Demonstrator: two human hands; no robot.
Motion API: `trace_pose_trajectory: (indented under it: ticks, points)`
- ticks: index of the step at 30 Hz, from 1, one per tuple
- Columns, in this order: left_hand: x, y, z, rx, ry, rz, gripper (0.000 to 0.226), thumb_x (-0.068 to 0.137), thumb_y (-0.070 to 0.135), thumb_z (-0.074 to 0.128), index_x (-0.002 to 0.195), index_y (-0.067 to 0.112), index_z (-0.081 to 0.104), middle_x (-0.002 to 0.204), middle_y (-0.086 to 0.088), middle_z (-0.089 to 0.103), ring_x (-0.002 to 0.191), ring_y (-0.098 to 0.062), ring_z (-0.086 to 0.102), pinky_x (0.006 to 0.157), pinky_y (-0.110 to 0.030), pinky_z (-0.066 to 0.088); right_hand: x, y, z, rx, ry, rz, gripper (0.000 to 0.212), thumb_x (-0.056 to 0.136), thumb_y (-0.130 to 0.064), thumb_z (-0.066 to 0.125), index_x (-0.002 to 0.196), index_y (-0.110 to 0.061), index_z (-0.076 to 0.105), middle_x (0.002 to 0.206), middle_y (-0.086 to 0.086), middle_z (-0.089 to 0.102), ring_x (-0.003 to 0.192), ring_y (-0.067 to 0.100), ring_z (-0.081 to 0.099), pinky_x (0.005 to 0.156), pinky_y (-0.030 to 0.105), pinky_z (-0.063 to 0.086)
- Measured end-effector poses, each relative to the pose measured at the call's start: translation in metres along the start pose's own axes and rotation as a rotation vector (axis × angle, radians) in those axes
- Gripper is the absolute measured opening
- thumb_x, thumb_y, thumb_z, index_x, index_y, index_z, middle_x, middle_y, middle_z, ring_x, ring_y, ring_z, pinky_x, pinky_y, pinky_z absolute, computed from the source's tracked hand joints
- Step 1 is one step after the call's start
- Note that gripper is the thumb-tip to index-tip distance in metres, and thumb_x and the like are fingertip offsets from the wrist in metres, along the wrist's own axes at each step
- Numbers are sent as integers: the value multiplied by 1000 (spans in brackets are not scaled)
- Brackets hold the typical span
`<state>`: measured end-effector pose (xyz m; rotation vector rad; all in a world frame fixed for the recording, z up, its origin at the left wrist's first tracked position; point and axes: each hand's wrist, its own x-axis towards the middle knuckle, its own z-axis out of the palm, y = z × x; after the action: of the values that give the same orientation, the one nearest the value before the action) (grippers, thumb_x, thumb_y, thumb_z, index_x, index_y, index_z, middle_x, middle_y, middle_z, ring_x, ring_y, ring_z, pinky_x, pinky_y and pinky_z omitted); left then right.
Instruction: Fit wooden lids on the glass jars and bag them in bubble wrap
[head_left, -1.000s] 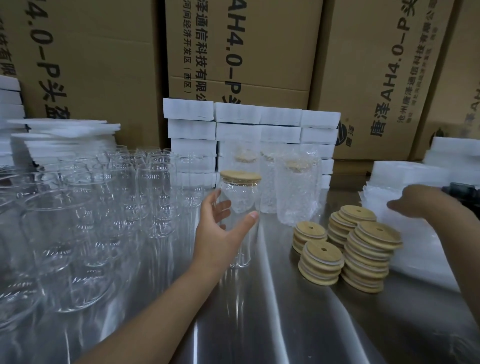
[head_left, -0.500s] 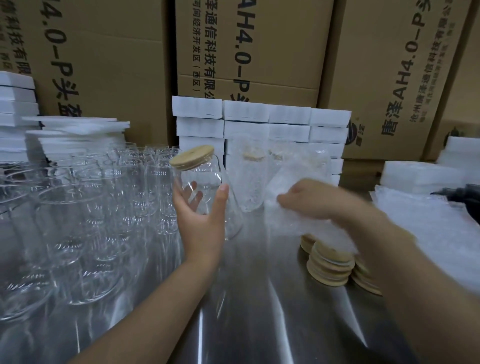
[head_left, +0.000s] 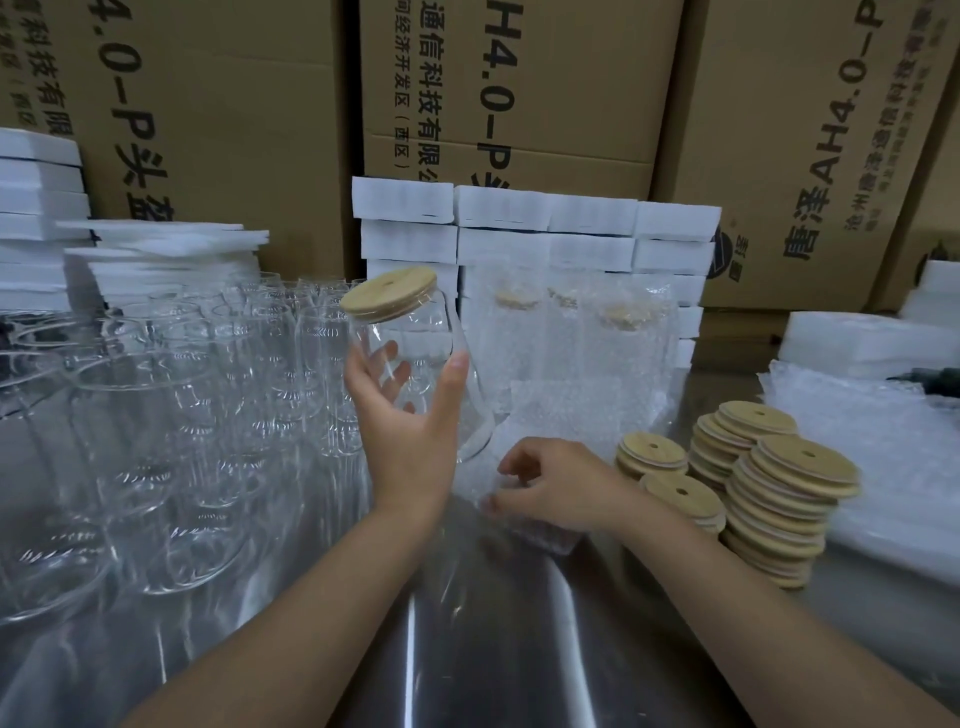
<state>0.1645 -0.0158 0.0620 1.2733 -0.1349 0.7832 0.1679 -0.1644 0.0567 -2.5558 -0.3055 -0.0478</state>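
Clear glass jar (head_left: 415, 364), round wooden lid (head_left: 388, 292) fitted, gripped tilted in left hand (head_left: 410, 431). Right hand (head_left: 561, 488) pinches clear bubble-wrap bag (head_left: 550, 410). Bagging step; next, probably open bag mouth.

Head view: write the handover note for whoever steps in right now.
Left hand grips the lidded jar, tilted, off the table. Right hand pinches the bubble bag lying on the table beside it.
Done: lid on this jar; bagged jars stand at the back.
Left: open the bag, slide the jar in. Bare jars wait on the left, lid stacks and spare bags on the right.
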Motion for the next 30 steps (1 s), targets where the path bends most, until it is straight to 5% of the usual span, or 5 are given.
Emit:
trace_pose_trajectory:
  ticks: [6, 9, 13, 18, 30]
  points:
    - [-2, -2, 1, -22, -5, -7, 93, 67, 57, 67, 146, 24, 27, 136, 6, 49, 110, 14, 51, 71, 1, 42, 1, 0, 5, -119, 75, -90, 15, 74, -41, 72, 77, -28, 66, 81, -13, 62, 74, 4, 58, 55, 11, 37]
    - [-3, -5, 2, -7, -16, 7, 84, 75, 47, 70, 144, 23, 29, 135, 4, 49, 106, 18, 50, 73, 3, 41, -3, 0, 2, -32, -3, -71, 25, 67, -48, 74, 76, -26, 66, 62, -11, 66, 56, 1, 62, 44, 8, 39]
    - [-3, -7, 2, -3, -12, 12, 82, 77, 43, 70, 145, 20, 29, 135, 1, 49, 106, 16, 50, 73, 3, 41, -7, -3, 1, -126, -39, -107, 31, 63, -54, 73, 83, -34, 58, 81, -15, 60, 69, -2, 58, 50, 9, 38]
    - [-2, -9, 2, -10, 4, 8, 75, 83, 34, 72, 144, 24, 30, 134, 0, 50, 107, 12, 53, 72, -1, 44, -5, -3, 2, -188, 44, -152, 11, 78, -39, 66, 78, -31, 58, 77, -15, 56, 76, 8, 57, 58, 17, 37]
    - [-3, -10, 3, -6, 1, 10, 76, 84, 35, 71, 144, 26, 27, 134, 2, 47, 97, 26, 50, 70, 1, 42, -5, -3, 11, -166, 64, -157, 10, 83, -33, 63, 80, -23, 61, 79, -13, 55, 75, 7, 54, 59, 15, 36]
